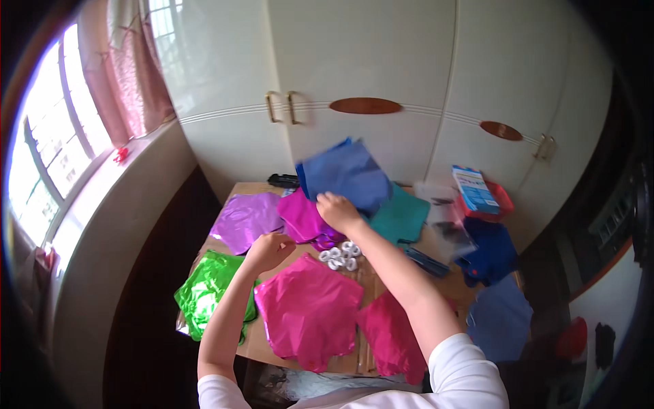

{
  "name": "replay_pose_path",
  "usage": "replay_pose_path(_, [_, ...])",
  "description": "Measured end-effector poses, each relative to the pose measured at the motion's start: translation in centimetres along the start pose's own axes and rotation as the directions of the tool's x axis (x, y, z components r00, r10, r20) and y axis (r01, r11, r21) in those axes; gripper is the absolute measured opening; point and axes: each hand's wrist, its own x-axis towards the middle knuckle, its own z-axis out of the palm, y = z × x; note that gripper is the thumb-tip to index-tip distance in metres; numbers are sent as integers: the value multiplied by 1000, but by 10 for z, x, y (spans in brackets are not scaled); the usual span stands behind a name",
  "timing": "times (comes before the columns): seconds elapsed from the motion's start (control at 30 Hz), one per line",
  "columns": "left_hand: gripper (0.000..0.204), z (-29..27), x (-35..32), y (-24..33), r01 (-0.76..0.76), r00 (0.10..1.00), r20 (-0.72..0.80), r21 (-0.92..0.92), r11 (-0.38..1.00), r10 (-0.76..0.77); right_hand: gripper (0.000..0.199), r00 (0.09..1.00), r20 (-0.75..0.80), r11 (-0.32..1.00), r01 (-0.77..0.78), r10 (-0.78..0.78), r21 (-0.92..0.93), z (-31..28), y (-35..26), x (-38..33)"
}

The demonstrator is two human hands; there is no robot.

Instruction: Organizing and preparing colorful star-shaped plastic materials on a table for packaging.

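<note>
My right hand (337,212) is closed on the lower left edge of a flat blue foil balloon (347,174), raised at the far side of the table. The balloon is blurred, and a darker blue layer shows behind its edge. Closer in, my left hand (269,252) hovers with curled fingers; whether anything is in them is hidden. Beyond it lie a lilac foil balloon (246,221) and a magenta one (303,217). Between my forearms rests a large pink foil balloon (310,307). Several white ribbon rolls (340,255) cluster just beyond it.
A shiny green balloon (211,290) lies left, a teal one (402,215) far right, and a crimson one (392,337) under my right forearm. Blue balloons (494,249) overlap the right edge. A red basket (501,200) holds a blue-and-white packet (475,189). White cabinet doors (368,54) rise behind.
</note>
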Motion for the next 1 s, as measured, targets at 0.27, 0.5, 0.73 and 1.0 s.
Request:
replay_pose_path(0.27, [25, -3, -32, -64, 148, 989, 9, -44, 988, -148, 27, 868, 496, 928, -155, -35, 339, 42, -50, -2])
replay_pose_path(0.5, [22, 41, 10, -78, 41, 999, 11, 40, 998, -42, 22, 865, 500, 904, -194, -26, 381, 63, -29, -8])
replay_pose_path(0.73, [42, 69, 31, -77, -129, 959, -222, 206, 970, 175, 17, 762, 503, 571, -642, 408, 511, 56, -31, -8])
replay_pose_path(1.0, [38, 78, 40, -73, -54, 991, -116, 86, 995, 63, 23, 660, 533, 428, -750, 529, 505, 59, -31, -14])
